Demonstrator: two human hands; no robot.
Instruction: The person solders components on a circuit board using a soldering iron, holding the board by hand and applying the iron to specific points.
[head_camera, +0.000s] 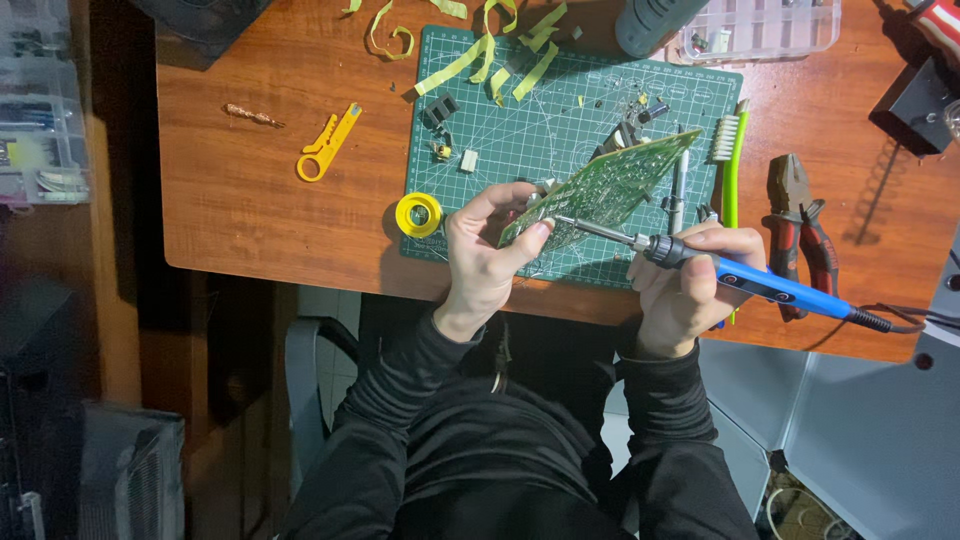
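- Two hands are working at the centre of the frame: your left hand (487, 255) is pinching the lower-left end of the green circuit board (610, 185), fingers clamped on its edge.
- You are holding the board tilted, its long axis running from lower left up to upper right, above the green cutting mat (520, 120).
- Your right hand (685, 285) is gripping the blue soldering iron (740, 280), fingers closed round the handle.
- You are pointing its tip leftward, touching the board just beside your left thumb.

Electronics workbench, green cutting mat (560, 120), soldering iron (740, 280), pliers (795, 230), parts box (765, 25)
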